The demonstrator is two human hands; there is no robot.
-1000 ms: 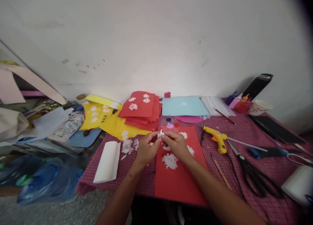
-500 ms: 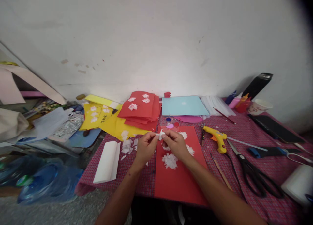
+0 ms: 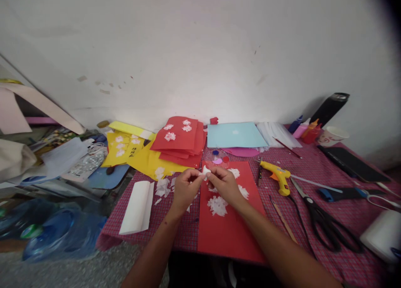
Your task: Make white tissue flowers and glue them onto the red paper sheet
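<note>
A small piece of white tissue paper is pinched between the fingertips of both hands. My left hand grips it from the left, and my right hand from the right. Both are above the far left part of a red sheet. On that sheet lie ruffled white paper flowers, partly covered by my right hand. Torn white paper scraps are scattered left of my left hand, beside a folded white paper.
Right of the sheet lie a yellow glue gun, large black scissors and a wooden stick. Behind are red cards with white flowers, a light blue sheet, paint bottles, a paper cup and a black phone.
The white tissue piece between my fingertips has changed shape slightly, looking more rounded on top. Both hands have stayed in nearly the same place.
</note>
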